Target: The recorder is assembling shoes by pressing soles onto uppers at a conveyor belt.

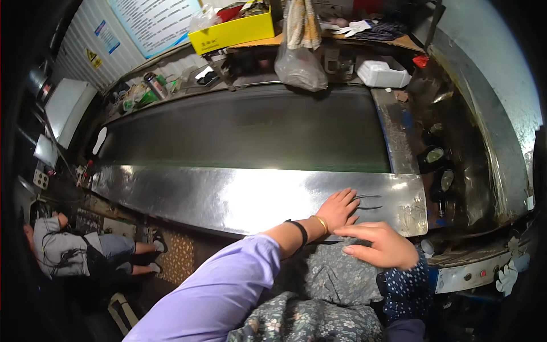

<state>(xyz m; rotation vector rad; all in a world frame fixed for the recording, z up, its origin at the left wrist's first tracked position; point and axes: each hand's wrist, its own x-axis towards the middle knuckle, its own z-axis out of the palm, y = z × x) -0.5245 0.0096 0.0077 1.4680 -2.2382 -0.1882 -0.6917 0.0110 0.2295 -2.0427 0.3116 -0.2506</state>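
My left hand (337, 211) lies palm down on a shiny metal plate (182, 194), its fingers stretched out to the right. By its fingertips are two thin dark curved strips (368, 197); whether the fingers touch them I cannot tell. The left arm wears a purple sleeve, a black band and a gold bracelet. My right hand (383, 244) is at the plate's near edge, close to the left wrist. Its thumb and forefinger are apart and point left, with nothing visible between them. Its other fingers are partly hidden. Grey flowered cloth (342, 273) covers my front below the hands.
Beyond the plate stretches a wide dark bed (245, 125). A yellow box (232, 33), a hanging plastic bag (301, 69) and a white foam box (383, 72) line the back. Dark bottles (443, 179) stand right, above a control panel (473, 276). Another person (74, 251) is at left.
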